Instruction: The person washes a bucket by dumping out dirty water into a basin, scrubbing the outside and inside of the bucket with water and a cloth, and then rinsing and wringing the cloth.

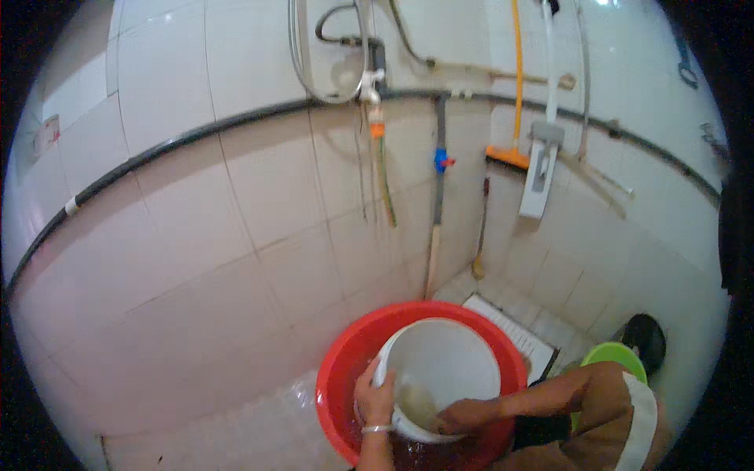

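Right forearm [542, 399] reaches in from lower right; right hand [465, 416] low inside round white plastic bucket [452, 361], finger closure unclear | left hand [375, 398] clamps bucket's left rim | bucket tilts within wide red plastic basin [336, 377] | step: apparently rinsing; next calls for steadying rim, wiping round wall

The left forearm [378, 454] stands nearly upright at the lower edge, its left hand [375, 400] closed in a grip (most of the fingers are hidden). The right forearm [546, 399] extends leftward, nearly level, the right hand [465, 415] back uppermost, fingertips unclear.
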### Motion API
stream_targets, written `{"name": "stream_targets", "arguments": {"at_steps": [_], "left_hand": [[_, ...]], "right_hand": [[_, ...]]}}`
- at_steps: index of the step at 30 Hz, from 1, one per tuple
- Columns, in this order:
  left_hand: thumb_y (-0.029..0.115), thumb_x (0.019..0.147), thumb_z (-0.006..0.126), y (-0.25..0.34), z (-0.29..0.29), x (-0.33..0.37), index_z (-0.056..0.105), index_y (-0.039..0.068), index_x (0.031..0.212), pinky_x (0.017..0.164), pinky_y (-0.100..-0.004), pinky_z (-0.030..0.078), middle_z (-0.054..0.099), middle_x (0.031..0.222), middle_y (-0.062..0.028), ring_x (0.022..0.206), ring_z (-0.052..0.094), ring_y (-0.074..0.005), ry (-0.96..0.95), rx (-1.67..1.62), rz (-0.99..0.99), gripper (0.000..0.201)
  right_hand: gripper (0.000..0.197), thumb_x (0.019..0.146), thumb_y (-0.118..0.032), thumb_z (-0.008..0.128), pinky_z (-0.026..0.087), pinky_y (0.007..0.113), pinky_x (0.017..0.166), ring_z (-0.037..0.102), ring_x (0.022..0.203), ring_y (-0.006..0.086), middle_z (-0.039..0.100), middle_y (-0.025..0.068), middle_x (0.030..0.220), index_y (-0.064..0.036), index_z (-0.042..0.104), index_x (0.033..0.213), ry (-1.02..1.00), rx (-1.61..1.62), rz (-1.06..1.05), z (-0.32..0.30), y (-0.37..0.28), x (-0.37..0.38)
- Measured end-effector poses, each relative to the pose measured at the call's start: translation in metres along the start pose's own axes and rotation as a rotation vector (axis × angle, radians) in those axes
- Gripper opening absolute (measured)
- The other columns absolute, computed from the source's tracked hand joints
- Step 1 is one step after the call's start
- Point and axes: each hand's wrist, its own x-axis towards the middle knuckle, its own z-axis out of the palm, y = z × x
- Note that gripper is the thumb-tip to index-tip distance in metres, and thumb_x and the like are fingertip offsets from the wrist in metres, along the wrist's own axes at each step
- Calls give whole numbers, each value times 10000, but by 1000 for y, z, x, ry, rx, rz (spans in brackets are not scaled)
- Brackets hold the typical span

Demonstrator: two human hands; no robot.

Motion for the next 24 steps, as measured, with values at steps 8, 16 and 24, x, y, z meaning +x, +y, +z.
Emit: {"name": "stream_targets", "arguments": {"at_steps": [8, 16, 24], "left_hand": [[208, 833, 620, -21, 87, 13, 576, -37, 1138, 915, -330, 415, 594, 1131, -188, 1048, 561, -237, 0, -106, -58, 394], [96, 867, 562, -80, 134, 9, 480, -83, 1221, 903, -298, 425, 569, 1165, -157, 1017, 554, -199, 92, -188, -83, 405], [98, 887, 517, -127, 157, 13, 477, -54, 1243, 841, -274, 449, 570, 1157, -125, 967, 560, -164, 52, -99, -124, 389]], "right_hand": [[396, 837, -350, 555, 453, 460, 763, 555, 893, 445, 580, 276, 945, 20, 519, 972, 1027, 244, 331, -87, 76, 92], [355, 834, -328, 513, 476, 465, 719, 615, 831, 338, 620, 206, 877, -8, 571, 976, 1342, 605, 963, -36, 291, 101], [287, 879, -238, 423, 451, 390, 539, 555, 622, 225, 582, 159, 820, -25, 537, 1035, 510, 1111, 144, -33, 223, 176]]}}
